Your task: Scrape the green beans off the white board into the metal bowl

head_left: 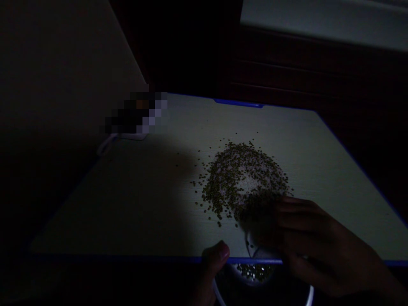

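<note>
A loose pile of green mung beans mixed with small white grains (245, 174) lies on the pale tabletop (127, 199), with single beans scattered round it. My right hand (315, 238) is at the pile's near right side, fingers bent and pressed together; what they hold, if anything, is lost in shadow. Below the table's front edge is a bowl (309, 295) with a pale rim and green beans inside. My left hand (212, 265) is at the bowl's left side, its thumb over the blue table edge and its other fingers hidden.
A blurred-out flat object (137, 117) with a pale strap (105, 146) lies at the table's far left. A wall (70, 63) rises on the left. Dark wooden panels (302, 72) stand behind the table. The scene is very dim.
</note>
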The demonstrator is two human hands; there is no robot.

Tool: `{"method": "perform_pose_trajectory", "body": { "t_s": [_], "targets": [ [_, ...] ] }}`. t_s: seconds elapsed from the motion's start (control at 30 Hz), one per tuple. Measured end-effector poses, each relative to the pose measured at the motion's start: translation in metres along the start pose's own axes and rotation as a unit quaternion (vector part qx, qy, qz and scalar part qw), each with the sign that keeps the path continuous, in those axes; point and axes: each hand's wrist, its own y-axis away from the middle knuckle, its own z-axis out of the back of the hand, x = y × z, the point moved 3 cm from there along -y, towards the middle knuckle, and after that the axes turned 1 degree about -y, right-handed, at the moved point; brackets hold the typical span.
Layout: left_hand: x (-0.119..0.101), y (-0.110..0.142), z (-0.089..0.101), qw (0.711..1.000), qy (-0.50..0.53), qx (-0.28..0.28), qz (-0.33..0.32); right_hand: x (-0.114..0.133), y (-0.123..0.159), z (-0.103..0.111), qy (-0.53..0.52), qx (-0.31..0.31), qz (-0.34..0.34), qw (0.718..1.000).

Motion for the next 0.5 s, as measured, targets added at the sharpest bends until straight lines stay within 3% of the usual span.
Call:
{"method": "perform_pose_trajectory", "body": {
  "t_s": [0.07,0.2,0.5],
  "targets": [
    [-0.003,0.003,-0.007,1.000,-0.005,-0.027,0.009,-0.001,0.000,0.000,0.005,-0.007,-0.009,1.000],
    [-0.009,0.007,-0.018,1.000,0.004,-0.011,0.005,-0.004,0.000,0.001,0.017,-0.027,-0.030,0.999],
    [-0.009,0.011,-0.012,0.997,-0.015,-0.069,-0.004,-0.003,0.000,-0.003,0.021,0.004,-0.018,1.000]
  ]
}}
